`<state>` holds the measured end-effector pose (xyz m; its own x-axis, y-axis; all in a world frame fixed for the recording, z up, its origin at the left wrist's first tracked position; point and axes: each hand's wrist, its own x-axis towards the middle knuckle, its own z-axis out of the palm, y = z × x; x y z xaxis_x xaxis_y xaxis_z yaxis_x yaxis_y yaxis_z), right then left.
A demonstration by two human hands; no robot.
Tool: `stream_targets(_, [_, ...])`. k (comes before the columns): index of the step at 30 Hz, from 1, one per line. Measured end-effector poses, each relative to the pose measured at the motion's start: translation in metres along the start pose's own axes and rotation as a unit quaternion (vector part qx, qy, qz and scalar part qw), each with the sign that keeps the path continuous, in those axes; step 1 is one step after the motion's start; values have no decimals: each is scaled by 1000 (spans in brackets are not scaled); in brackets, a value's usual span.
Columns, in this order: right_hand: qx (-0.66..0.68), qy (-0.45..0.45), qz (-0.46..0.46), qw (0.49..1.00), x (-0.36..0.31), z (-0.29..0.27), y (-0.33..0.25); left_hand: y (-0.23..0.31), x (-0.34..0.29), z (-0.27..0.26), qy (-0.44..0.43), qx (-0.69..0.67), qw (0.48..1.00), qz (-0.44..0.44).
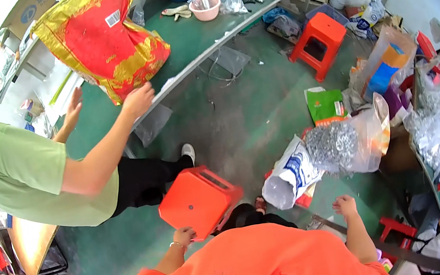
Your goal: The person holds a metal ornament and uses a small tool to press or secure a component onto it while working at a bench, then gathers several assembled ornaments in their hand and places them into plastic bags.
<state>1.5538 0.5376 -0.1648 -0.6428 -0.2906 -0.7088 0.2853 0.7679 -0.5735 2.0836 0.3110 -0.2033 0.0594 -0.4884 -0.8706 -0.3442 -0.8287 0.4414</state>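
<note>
My left hand (184, 236), with a bracelet at its wrist, grips the near edge of a red plastic stool (190, 206). The stool's seat faces up, and its right side is slightly blurred. Out to the right, my right hand (344, 205) holds nothing, its fingers loosely apart. Beyond that hand lie a white-and-blue sack (292, 175) with its mouth open and a clear bag of small shiny metal-looking pieces (333, 147). A green packet (326, 105) rests behind them.
At left, a person in a green shirt (32, 176) reaches toward a large red-and-gold bag (108, 39) on the green table (185, 39). A pink bowl (205, 8) sits there too. Another red stool (321, 44) stands far right. Bags crowd the right-hand table (437, 134).
</note>
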Motion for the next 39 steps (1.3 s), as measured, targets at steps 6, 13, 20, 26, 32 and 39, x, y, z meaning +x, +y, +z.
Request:
stream_targets(6, [-19, -99, -50, 994, 57, 25, -98, 48, -22, 21, 99, -67, 992, -33])
stream_targets(13, [-31, -196, -175, 964, 96, 97, -247, 72, 18, 28, 94, -22, 991, -89])
stream_targets(20, [-71, -318, -358, 875, 101, 221, -472, 215, 98, 43, 32, -98, 995, 1])
stream_targets(26, [-69, -372, -383, 843, 111, 308, -597, 404, 165, 31, -212, -398, 891, 53])
stream_targets(32, [-146, -348, -481, 791, 146, 410, -721, 616, 251, -69, -606, -532, 591, 12])
stream_targets(39, [-252, -261, -625, 691, 172, 557, -873, 629, 245, -54, -365, -675, 614, 184])
